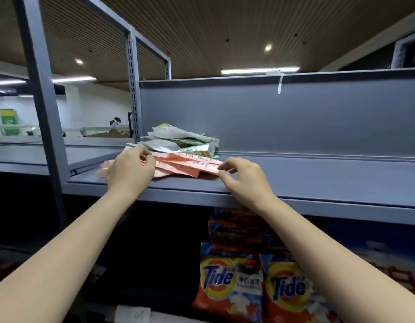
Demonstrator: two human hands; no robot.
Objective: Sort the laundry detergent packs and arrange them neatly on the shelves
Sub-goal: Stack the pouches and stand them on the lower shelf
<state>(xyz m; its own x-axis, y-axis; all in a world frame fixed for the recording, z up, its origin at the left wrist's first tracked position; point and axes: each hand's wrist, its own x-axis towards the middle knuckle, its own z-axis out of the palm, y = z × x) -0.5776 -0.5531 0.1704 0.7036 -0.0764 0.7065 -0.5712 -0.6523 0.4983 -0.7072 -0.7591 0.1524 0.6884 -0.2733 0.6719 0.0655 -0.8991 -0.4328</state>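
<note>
Both hands reach up to the grey shelf at head height. Left hand: back toward the camera, lying on the left end of the stack of orange-pink packs; fingers curled over the packs' upper edge, apparently pinching it, though the fingertips are partly hidden. Right hand: at the stack's right end, thumb and forefinger brought close together at the corner of the packs, other fingers loosely curled. Cannot tell whether the corner is actually pinched or only touched.

The orange-pink packs lie flat between the two hands, fanned unevenly. Just beyond the left hand's fingers, toward the shelf's back panel, a loose pile of white-and-green packs rests partly on the orange-pink stack.

Below the right forearm, on the lower shelf level, orange Tide bags stand upright in rows. Beyond the left hand: grey upright post.
</note>
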